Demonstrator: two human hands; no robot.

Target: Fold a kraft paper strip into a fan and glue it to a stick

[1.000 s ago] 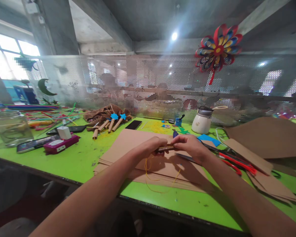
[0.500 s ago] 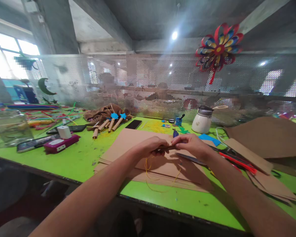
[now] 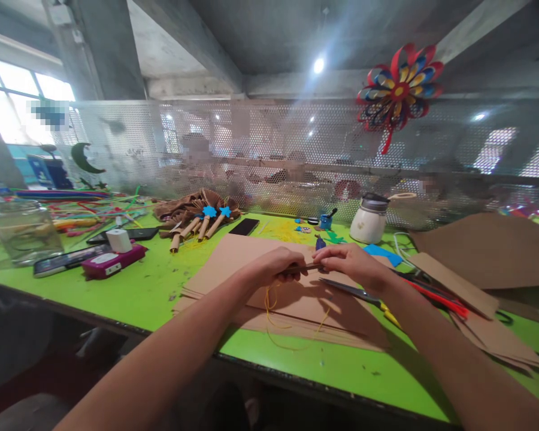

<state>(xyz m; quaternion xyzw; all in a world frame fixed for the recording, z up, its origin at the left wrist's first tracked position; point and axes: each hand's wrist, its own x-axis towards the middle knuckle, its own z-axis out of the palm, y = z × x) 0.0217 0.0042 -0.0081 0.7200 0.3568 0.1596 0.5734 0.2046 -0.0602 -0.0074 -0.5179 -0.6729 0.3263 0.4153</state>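
Above a stack of brown kraft paper (image 3: 233, 254), both hands meet at a thin folded strip of brown paper (image 3: 313, 267). My left hand (image 3: 278, 265) is closed around its left part, with the fingers curled under. My right hand (image 3: 348, 261) pinches the strip's other end between thumb and fingertips. Yellow string (image 3: 269, 308) hangs below my left hand and loops onto the sheets. Beneath my right hand lie scissors (image 3: 348, 287) with yellow handles, partly covered by the forearm. Just behind the fingertips stands a small dark blue object (image 3: 320, 242).
Brown paper bundles with blue stars (image 3: 202, 224) lie back left, beside a black phone (image 3: 244, 226). A white jug (image 3: 369, 220) stands back right. More kraft paper (image 3: 471, 254) and red-handled tools (image 3: 444, 299) lie right. A glass jar (image 3: 24, 230) and purple box (image 3: 114, 262) are left.
My right hand has shifted slightly, flattening over the strip, and the strip looks more level. More of the scissors' yellow handle shows. The camera view has moved a little.
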